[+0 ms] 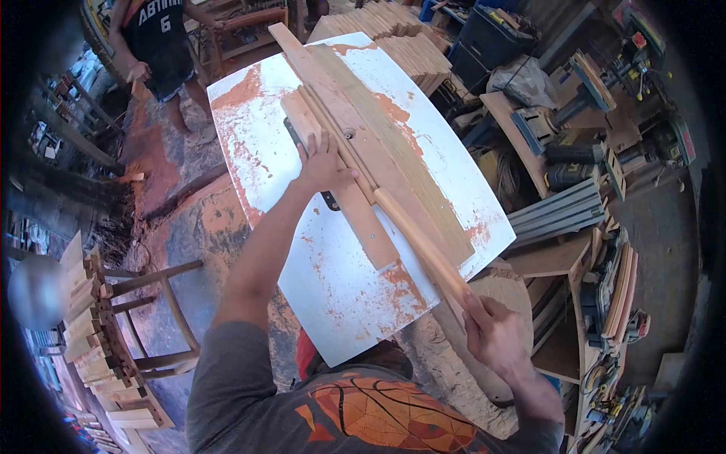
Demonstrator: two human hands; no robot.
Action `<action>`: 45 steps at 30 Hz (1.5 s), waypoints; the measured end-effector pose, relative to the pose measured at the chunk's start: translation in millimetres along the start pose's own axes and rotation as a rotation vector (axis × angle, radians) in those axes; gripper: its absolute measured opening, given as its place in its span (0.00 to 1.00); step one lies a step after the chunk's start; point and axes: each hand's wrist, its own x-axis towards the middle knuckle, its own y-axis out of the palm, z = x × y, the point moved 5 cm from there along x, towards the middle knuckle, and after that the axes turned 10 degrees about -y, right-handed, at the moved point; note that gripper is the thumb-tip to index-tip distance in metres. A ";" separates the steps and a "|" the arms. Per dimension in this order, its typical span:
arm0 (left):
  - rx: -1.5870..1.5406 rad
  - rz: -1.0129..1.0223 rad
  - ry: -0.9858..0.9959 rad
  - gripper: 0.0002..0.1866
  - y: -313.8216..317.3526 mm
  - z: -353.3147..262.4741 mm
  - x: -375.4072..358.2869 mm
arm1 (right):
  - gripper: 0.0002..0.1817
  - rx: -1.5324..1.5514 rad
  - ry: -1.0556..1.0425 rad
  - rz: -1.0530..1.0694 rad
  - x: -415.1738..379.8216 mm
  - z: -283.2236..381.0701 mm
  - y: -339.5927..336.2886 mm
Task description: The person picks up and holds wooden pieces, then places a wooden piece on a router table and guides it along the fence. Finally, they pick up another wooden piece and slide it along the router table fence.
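A long wooden strip (420,238) runs diagonally over the white tabletop (325,333), and my right hand (495,333) grips its near end, just past the table's edge. My left hand (325,163) lies with fingers spread on a flat wooden board (370,234), its thumb reaching toward a narrow strip. Beneath that board a dark slotted plate (330,200) partly shows. On the other side of the strip lies a longer wooden plank (393,163), parallel to it. Whatever sits between the board and the plank under my left hand is hidden.
Reddish sawdust (401,291) is scattered over the tabletop. Stacked wooden pieces (412,57) stand beyond it. At right are shelves (556,265) with tools and clamps. A wooden rack (162,303) and more cut pieces (94,340) stand left. Another person (155,49) stands at the upper left.
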 end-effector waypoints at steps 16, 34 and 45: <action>0.078 -0.067 -0.001 0.65 -18.2 22.2 41.4 | 0.26 -0.038 -0.017 0.053 42.3 -0.5 11.8; 0.137 -0.118 -0.021 0.66 -34.4 47.8 89.0 | 0.18 -0.060 -0.012 0.004 96.8 10.7 12.8; 0.117 -0.121 -0.038 0.66 -52.5 62.9 116.7 | 0.19 -0.092 -0.014 0.023 133.8 13.6 18.6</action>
